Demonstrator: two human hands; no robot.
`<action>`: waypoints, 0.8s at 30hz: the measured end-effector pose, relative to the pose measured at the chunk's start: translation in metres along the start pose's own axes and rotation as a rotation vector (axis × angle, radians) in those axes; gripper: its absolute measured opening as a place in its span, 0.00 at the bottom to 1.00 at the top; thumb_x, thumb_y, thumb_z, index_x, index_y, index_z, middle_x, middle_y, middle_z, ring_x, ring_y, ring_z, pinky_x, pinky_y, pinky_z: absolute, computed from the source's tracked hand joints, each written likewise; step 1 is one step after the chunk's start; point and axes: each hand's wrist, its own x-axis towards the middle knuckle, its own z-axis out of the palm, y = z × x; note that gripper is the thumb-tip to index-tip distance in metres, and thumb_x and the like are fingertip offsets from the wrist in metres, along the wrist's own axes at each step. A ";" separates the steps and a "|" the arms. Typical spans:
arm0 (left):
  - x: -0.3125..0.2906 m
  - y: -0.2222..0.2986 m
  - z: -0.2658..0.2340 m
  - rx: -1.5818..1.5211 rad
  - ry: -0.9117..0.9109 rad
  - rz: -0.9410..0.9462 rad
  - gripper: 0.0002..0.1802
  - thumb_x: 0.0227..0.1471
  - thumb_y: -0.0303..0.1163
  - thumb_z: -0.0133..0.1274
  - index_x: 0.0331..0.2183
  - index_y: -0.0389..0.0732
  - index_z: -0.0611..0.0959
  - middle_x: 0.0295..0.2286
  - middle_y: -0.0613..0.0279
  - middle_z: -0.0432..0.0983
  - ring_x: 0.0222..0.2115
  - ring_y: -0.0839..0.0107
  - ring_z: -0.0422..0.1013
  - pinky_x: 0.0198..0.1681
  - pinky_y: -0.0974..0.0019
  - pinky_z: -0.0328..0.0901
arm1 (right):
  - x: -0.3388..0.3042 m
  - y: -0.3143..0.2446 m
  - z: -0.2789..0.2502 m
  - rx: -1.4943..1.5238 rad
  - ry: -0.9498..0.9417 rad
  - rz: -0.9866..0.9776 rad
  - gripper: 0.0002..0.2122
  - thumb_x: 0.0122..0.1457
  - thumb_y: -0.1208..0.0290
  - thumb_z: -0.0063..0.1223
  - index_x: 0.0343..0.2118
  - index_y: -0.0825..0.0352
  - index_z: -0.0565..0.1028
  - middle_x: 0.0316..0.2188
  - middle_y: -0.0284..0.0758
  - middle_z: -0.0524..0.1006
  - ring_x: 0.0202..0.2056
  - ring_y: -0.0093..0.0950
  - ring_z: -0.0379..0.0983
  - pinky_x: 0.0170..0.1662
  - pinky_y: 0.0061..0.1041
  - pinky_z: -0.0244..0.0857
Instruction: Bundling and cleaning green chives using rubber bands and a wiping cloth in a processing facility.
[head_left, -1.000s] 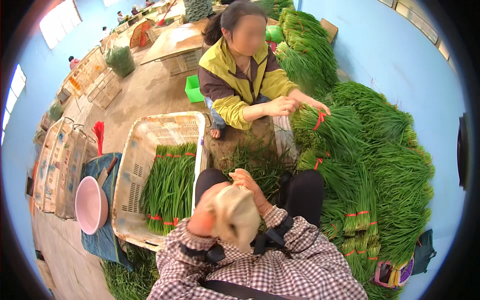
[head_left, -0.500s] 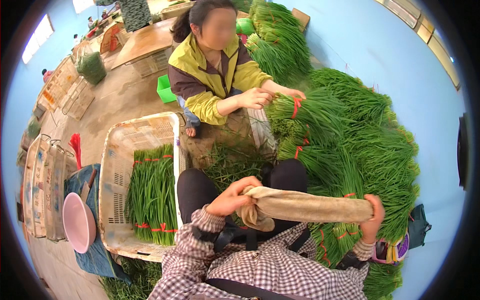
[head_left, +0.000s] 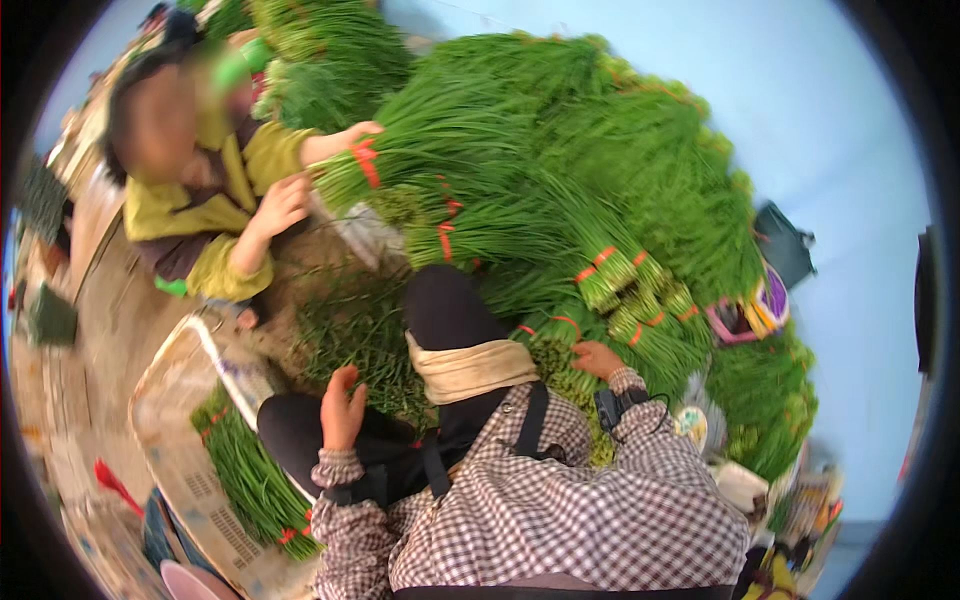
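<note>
A folded beige cloth (head_left: 475, 372) lies across my right thigh, clear of both hands. My left hand (head_left: 343, 408) is raised above my left thigh, fingers apart, holding nothing. On the other side, my right hand (head_left: 598, 359) reaches to a bundle of green chives (head_left: 565, 352) tied with red bands; its fingers look stretched out against the stalks, slightly blurred. More banded chive bundles (head_left: 628, 290) lie just beyond it. Across from me, a person in a yellow and brown jacket (head_left: 215, 210) handles a red-tied chive bundle (head_left: 368, 165) with both hands.
A large heap of chives (head_left: 620, 140) runs along the blue wall. To my left stands a white plastic crate (head_left: 165, 400) with tied chives inside, near a pink basin (head_left: 195, 582). Loose green trimmings (head_left: 365, 345) cover the floor ahead. A pink basket (head_left: 735, 325) sits at right.
My hands have let go of the cloth, which now lies over my right thigh. My right hand has moved to the chives. The view has swung right.
</note>
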 end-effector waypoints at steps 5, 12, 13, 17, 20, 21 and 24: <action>0.005 0.021 0.009 0.003 -0.183 -0.091 0.17 0.58 0.28 0.53 0.48 0.35 0.73 0.40 0.51 0.76 0.40 0.62 0.74 0.41 0.61 0.71 | 0.017 0.101 -0.001 0.286 0.412 0.032 0.17 0.61 0.63 0.52 0.48 0.67 0.75 0.46 0.41 0.77 0.44 0.33 0.75 0.49 0.36 0.69; -0.001 0.019 0.013 0.138 -0.329 -0.176 0.17 0.56 0.30 0.55 0.47 0.36 0.75 0.35 0.53 0.78 0.36 0.63 0.76 0.36 0.62 0.70 | 0.046 0.166 0.008 0.702 0.629 0.130 0.14 0.59 0.68 0.55 0.44 0.70 0.77 0.37 0.40 0.80 0.35 0.29 0.78 0.41 0.30 0.71; 0.000 0.020 0.012 0.142 -0.353 -0.189 0.18 0.56 0.30 0.55 0.47 0.36 0.75 0.35 0.53 0.78 0.36 0.63 0.76 0.36 0.62 0.70 | 0.051 0.171 0.013 0.713 0.619 0.140 0.14 0.59 0.68 0.55 0.44 0.70 0.77 0.37 0.40 0.80 0.35 0.29 0.78 0.41 0.30 0.71; 0.001 0.028 0.014 0.210 -0.387 -0.204 0.18 0.55 0.30 0.55 0.47 0.36 0.75 0.34 0.53 0.78 0.36 0.63 0.76 0.37 0.62 0.70 | 0.080 0.178 0.036 0.821 0.558 0.170 0.15 0.57 0.72 0.57 0.46 0.73 0.75 0.38 0.42 0.79 0.36 0.30 0.78 0.41 0.29 0.73; -0.001 0.035 0.006 0.229 -0.372 -0.208 0.18 0.55 0.30 0.56 0.47 0.36 0.75 0.33 0.53 0.78 0.35 0.62 0.76 0.37 0.61 0.70 | 0.107 0.156 0.044 0.750 0.492 0.142 0.14 0.57 0.71 0.57 0.44 0.71 0.76 0.34 0.41 0.79 0.32 0.29 0.77 0.36 0.30 0.72; -0.004 0.034 0.001 0.230 -0.365 -0.215 0.18 0.55 0.30 0.56 0.47 0.36 0.75 0.33 0.53 0.78 0.35 0.62 0.76 0.37 0.61 0.70 | 0.114 0.131 0.040 0.805 0.469 0.162 0.13 0.58 0.70 0.56 0.44 0.71 0.76 0.33 0.41 0.79 0.31 0.29 0.76 0.35 0.30 0.72; -0.002 0.032 0.002 0.261 -0.390 -0.280 0.18 0.55 0.30 0.56 0.46 0.35 0.76 0.33 0.53 0.78 0.34 0.63 0.76 0.37 0.61 0.70 | 0.121 0.128 0.029 0.606 0.592 0.175 0.10 0.57 0.67 0.56 0.39 0.67 0.77 0.30 0.39 0.79 0.30 0.33 0.76 0.35 0.32 0.70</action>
